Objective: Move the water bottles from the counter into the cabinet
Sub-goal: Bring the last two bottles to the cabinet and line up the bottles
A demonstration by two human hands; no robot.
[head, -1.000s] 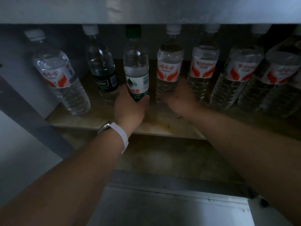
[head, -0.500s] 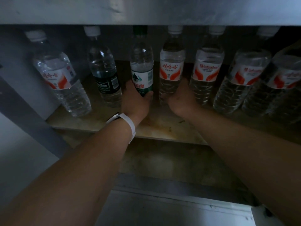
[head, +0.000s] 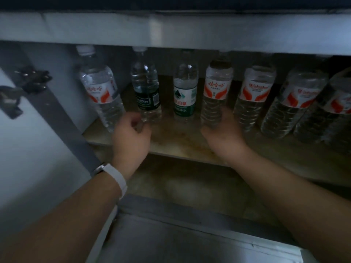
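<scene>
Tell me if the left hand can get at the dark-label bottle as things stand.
Probably yes. The left hand is right in front of the dark-label bottle, fingers curled near its base, with nothing between them. The neighbouring bottles stand apart from it on the shelf.

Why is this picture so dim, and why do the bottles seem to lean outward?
Head view: the cabinet shelf sits in shadow under the counter; the wide-angle lens bows the outer bottles sideways; the left hand is slightly motion-blurred; faint glare streaks the counter edge.
</scene>
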